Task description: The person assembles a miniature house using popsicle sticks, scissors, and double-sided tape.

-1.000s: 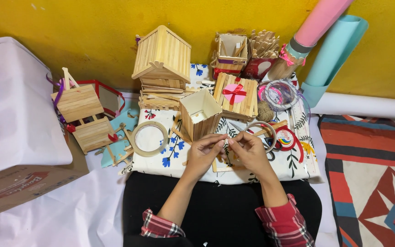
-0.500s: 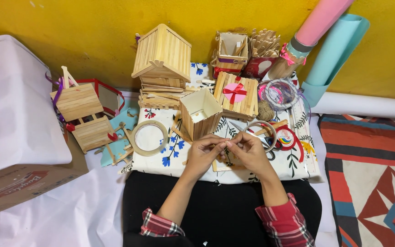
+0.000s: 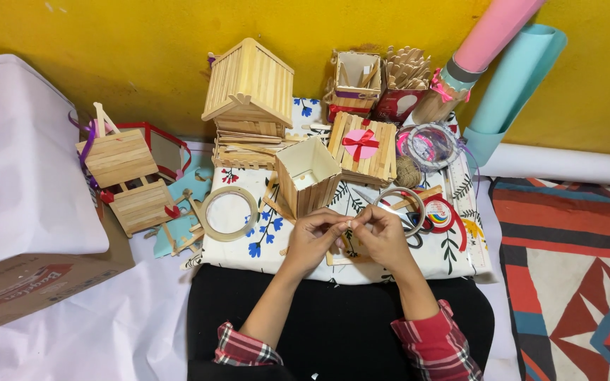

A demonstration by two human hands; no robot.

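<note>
Pinched between both your hands was something too small to make out: your left hand (image 3: 313, 236) and right hand (image 3: 383, 234) met fingertip to fingertip just over the floral cloth (image 3: 453, 257), in front of the open stick box (image 3: 307, 176). Whatever you held stayed hidden behind your fingers. From the left, you had one slatted stick frame (image 3: 125, 178), one wooden ring (image 3: 229, 213), one stick house (image 3: 250, 88), one bow-topped panel (image 3: 363, 147), and two paper rolls (image 3: 510, 67).

The floor (image 3: 93, 331) is covered by white paper; a floral cloth (image 3: 453, 257), patterned rug (image 3: 573, 268) and cardboard box (image 3: 30, 282) are laid there.
</note>
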